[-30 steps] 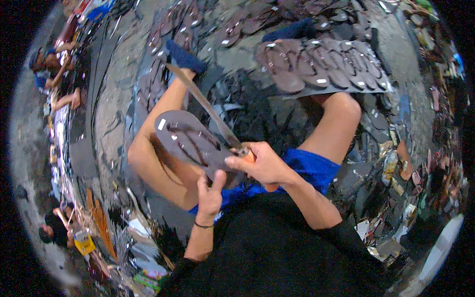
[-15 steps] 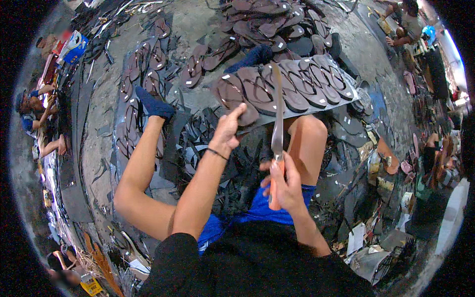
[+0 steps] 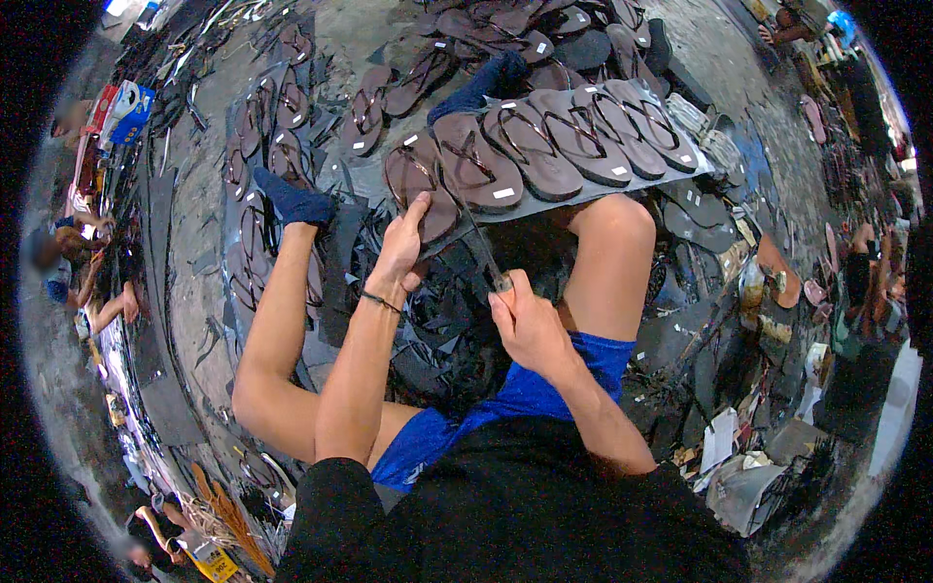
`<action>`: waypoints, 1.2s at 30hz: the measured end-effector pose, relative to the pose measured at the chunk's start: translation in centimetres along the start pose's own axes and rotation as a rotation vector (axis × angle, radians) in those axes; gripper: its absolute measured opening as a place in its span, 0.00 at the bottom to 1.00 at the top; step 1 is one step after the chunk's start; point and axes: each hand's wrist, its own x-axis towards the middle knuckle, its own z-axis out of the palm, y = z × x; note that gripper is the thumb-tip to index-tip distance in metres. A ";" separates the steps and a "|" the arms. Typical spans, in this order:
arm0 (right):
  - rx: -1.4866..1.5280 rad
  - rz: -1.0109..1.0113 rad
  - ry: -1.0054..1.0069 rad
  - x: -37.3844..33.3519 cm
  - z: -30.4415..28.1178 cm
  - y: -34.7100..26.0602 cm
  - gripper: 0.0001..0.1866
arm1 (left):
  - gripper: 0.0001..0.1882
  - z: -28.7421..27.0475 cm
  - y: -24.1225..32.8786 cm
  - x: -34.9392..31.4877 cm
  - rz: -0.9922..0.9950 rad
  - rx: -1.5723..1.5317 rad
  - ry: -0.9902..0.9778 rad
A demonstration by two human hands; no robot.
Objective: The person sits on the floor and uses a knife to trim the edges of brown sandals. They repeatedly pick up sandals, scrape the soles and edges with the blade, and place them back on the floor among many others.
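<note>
A grey sheet with a row of brown flip-flops on it lies across in front of me. My left hand is closed on the near end of the leftmost flip-flop, thumb on top and fingers mostly hidden beneath. In my right hand is a knife, its handle wrapped by my fingers. The blade points up and left, its tip at the gap between the leftmost flip-flop and its neighbour.
Loose flip-flops and a heap of them lie beyond the sheet. Dark offcuts cover the floor between my legs. My socked foot rests at left, beside more flip-flops. Other people sit far left, near a blue box.
The knife has swung from upright down to the left, its blade now by the leftmost flip-flop. My left hand has shifted left with the sheet's near-left end.
</note>
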 end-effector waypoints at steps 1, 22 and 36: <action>-0.013 0.012 -0.035 0.7 -0.6 0.0 0.14 | 0.19 1.5 0.3 -1.2 -0.014 -0.035 0.037; -0.648 -0.194 0.224 12.7 6.2 8.2 0.14 | 0.15 4.4 -3.2 -3.8 -0.066 -0.479 0.048; 0.204 -0.309 0.239 23.2 9.7 6.4 0.13 | 0.18 0.0 -2.9 -13.4 0.083 -0.294 -0.101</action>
